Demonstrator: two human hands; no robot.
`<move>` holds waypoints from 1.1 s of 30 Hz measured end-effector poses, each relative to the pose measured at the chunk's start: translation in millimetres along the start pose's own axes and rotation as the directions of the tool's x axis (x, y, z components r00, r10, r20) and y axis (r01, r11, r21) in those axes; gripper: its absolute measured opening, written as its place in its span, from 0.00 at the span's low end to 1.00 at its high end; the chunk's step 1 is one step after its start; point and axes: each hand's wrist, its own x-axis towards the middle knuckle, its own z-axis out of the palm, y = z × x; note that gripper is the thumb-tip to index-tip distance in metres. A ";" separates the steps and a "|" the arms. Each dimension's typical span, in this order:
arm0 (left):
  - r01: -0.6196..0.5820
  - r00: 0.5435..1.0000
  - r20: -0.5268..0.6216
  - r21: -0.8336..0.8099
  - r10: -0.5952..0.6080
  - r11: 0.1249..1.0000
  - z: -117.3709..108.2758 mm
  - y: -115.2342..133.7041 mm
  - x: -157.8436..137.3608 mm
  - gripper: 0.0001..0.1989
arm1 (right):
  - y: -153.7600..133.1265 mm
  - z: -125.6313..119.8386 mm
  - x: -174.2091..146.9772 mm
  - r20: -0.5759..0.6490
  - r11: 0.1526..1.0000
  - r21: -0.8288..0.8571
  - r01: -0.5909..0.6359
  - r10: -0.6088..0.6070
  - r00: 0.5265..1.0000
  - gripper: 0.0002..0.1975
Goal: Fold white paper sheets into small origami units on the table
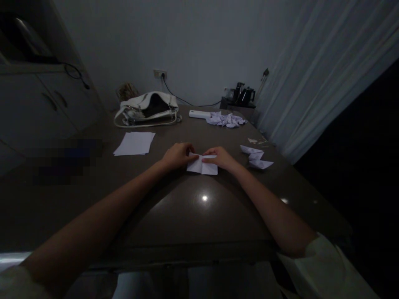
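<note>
A small white sheet of paper (209, 168) with a crease down its middle is held just over the brown table. My left hand (178, 155) pinches its upper left part, thumb on the near side. On the upper right, my right hand (220, 158) grips the same paper, its thumb close to the crease. The fingertips behind the paper are partly hidden. To the right of my right hand lie a few folded paper pieces (256, 157). Left of my left hand is a stack of white paper sheets (135, 143).
A white handbag (149, 109) sits at the table's back left. Behind my hands are a white elongated object (199, 114) and a heap of folded papers (228, 119). Small scraps (254, 141) lie near the right edge. A black kettle (246, 95) stands beyond the table, beside a curtain (299, 79).
</note>
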 end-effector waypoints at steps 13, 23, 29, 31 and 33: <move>-0.027 0.990 0.139 -0.044 0.033 0.999 0.5 -4.8 1.6 0.22 | -13.8 -11.2 -9.1 0.008 0.890 -0.430 0.150 -0.163 0.987 0.08; -0.004 0.988 0.151 0.003 0.003 1.000 4.0 0.0 0.3 0.29 | -9.4 -15.5 -9.2 0.126 0.858 -0.460 0.230 -0.194 0.973 0.11; -0.009 0.991 0.134 -0.027 0.013 1.000 6.1 -5.4 2.7 0.24 | -12.9 -14.8 -9.1 0.180 0.896 -0.368 0.249 -0.195 0.964 0.09; -0.021 0.993 0.113 -0.046 0.026 0.999 6.0 -5.8 3.7 0.22 | -14.8 -14.4 -10.3 0.169 0.901 -0.365 0.236 -0.185 0.968 0.09; -0.046 0.994 0.093 -0.071 0.053 0.996 5.1 -4.6 4.1 0.19 | -15.7 -14.2 -11.1 0.154 0.907 -0.361 0.216 -0.170 0.973 0.09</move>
